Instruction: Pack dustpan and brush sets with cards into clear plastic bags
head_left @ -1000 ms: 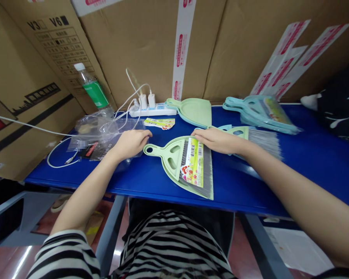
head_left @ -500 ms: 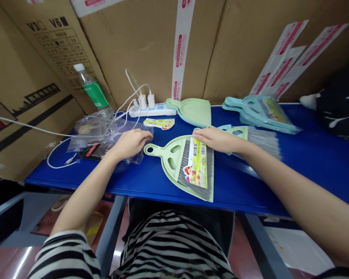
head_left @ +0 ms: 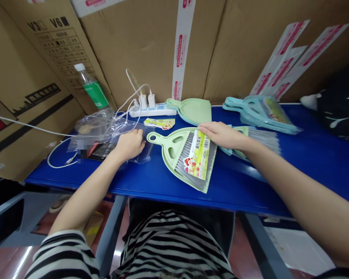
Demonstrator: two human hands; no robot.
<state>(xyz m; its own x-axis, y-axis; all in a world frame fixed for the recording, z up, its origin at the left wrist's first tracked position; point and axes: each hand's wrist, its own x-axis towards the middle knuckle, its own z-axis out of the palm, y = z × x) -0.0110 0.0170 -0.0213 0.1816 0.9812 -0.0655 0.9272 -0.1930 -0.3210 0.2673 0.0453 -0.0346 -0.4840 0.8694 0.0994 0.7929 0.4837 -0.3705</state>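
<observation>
My right hand (head_left: 218, 133) grips the far corner of a light green dustpan (head_left: 168, 135), its fingers on a card label (head_left: 200, 155). A brush with grey bristles (head_left: 186, 155) is nested in the pan under that label. The set's handle points left, toward my left hand (head_left: 130, 145). That hand is closed, with curled fingers on a clear plastic bag (head_left: 144, 155); the fingertips are partly hidden. Behind my right wrist lie a brush with pale bristles (head_left: 263, 139) and some light blue plastic, partly covered by my arm.
Farther back, a green dustpan (head_left: 194, 110) lies over a blue one, beside loose card labels (head_left: 159, 123). Bagged blue dustpan sets (head_left: 264, 112) lie at right. A power strip (head_left: 154, 112) with white cables, a bottle (head_left: 94, 91) and a dark device (head_left: 101, 150) occupy the left.
The green dustpan set has shifted slightly away from me and turned, its wide edge now slanting. My right hand moved right with it. My left hand drew slightly back, its fingers more curled.
</observation>
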